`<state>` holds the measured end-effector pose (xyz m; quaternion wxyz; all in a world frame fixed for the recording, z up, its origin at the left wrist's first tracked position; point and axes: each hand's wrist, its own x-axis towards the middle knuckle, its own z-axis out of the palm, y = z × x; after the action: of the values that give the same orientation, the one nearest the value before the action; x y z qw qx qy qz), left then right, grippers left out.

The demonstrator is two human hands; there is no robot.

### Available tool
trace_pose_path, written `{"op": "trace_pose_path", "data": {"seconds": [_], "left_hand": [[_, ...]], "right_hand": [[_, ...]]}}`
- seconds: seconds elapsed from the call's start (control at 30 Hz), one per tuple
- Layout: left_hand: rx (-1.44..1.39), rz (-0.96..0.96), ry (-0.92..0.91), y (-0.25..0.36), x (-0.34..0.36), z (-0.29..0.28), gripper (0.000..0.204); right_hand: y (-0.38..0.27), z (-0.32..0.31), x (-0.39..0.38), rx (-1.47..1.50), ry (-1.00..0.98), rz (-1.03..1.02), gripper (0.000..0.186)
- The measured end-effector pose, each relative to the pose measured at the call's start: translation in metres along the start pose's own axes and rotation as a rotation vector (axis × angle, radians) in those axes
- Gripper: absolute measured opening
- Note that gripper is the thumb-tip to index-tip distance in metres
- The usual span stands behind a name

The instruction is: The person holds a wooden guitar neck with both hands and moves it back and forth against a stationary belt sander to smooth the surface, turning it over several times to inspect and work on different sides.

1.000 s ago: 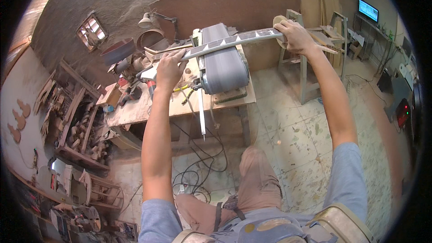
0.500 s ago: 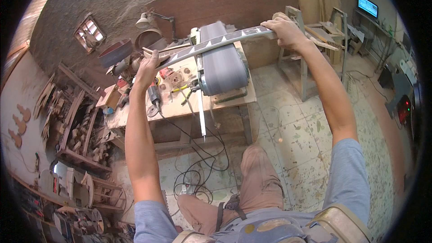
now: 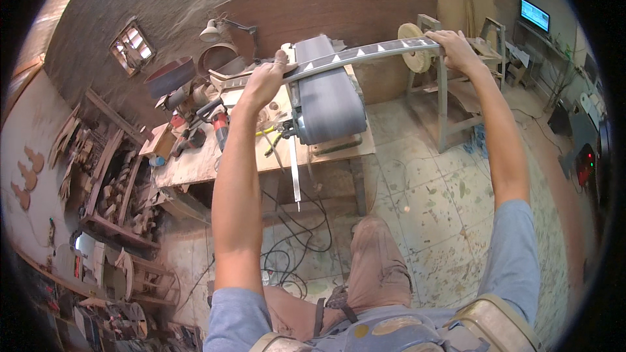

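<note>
A guitar neck (image 3: pixel 365 54), its dark fretboard marked with pale triangular inlays, lies crosswise over the wide grey belt of a belt sander (image 3: pixel 329 107). The fretboard faces up; its underside meets the belt or hovers just over it, which I cannot tell. My left hand (image 3: pixel 265 83) is closed round the neck just left of the belt, thumb up. At the far right end, my right hand (image 3: pixel 458 51) grips the neck with its fingers over the edge, out past the sander.
The sander stands on a wooden workbench (image 3: pixel 189 168). A red-and-black power tool (image 3: pixel 220 129), yellow-handled pliers (image 3: pixel 268 135) and a desk lamp (image 3: pixel 210 31) are left of it. Black cables (image 3: pixel 297 248) lie on the tiled floor. A wooden frame (image 3: pixel 442 107) with a pale disc (image 3: pixel 417 49) stands right.
Both hands have shifted right with the guitar neck, so more of it sticks out past the sander's right side. My left hand is now close beside the belt.
</note>
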<state>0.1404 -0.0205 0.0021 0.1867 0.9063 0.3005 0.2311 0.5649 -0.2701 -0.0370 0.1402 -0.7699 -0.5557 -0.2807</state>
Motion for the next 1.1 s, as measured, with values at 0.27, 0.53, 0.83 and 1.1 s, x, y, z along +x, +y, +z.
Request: {"op": "trace_pose_path", "data": {"seconds": [0.27, 0.53, 0.83, 1.1], "left_hand": [[-0.038, 0.008, 0.075, -0.066, -0.018, -0.038, 0.076], [-0.053, -0.110, 0.078, -0.087, -0.042, -0.065, 0.078], [-0.178, -0.129, 0.074, -0.115, -0.062, -0.082, 0.075], [-0.316, -0.129, 0.037, -0.148, -0.063, -0.102, 0.079]], "right_hand": [[-0.061, 0.002, 0.027, -0.130, 0.023, -0.112, 0.060], [-0.108, 0.001, 0.043, -0.163, -0.009, -0.161, 0.057], [-0.145, -0.005, 0.047, -0.145, -0.047, -0.191, 0.056], [-0.166, -0.016, 0.034, 0.004, -0.084, -0.235, 0.055]]}}
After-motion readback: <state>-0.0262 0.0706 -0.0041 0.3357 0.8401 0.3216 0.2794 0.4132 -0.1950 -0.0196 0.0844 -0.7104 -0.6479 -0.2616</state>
